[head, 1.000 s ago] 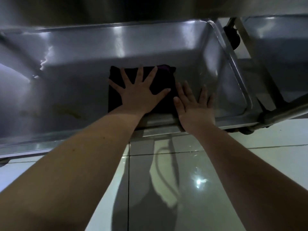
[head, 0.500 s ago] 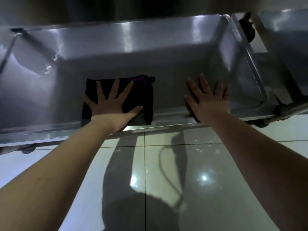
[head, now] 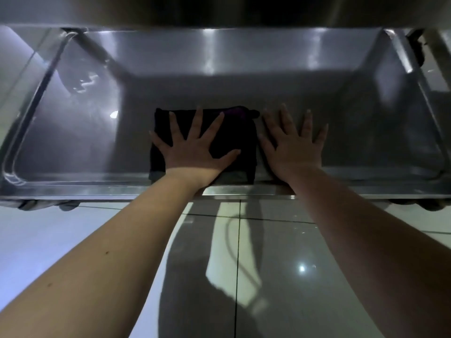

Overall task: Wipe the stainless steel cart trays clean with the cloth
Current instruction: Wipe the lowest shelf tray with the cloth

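Observation:
A low stainless steel cart tray [head: 73, 147] fills the upper half of the head view, dim under a shelf above. A dark folded cloth [head: 240, 132] with a purple edge lies flat on the tray floor near its front rim. My left hand [head: 192, 147] presses on the cloth with fingers spread and straight. My right hand [head: 292, 145] lies flat on the bare tray floor just to the right of the cloth, fingers spread, its thumb side next to the cloth's edge.
The tray's front rim [head: 244, 191] runs across the view above glossy white floor tiles [head: 280, 264]. Cart wheels [head: 48, 204] show under the front corners. A cart post [head: 436, 47] stands at the far right.
The cloth under my left hand slid left, then back right across the tray floor toward my right hand. The view has shifted so the tray's left end shows.

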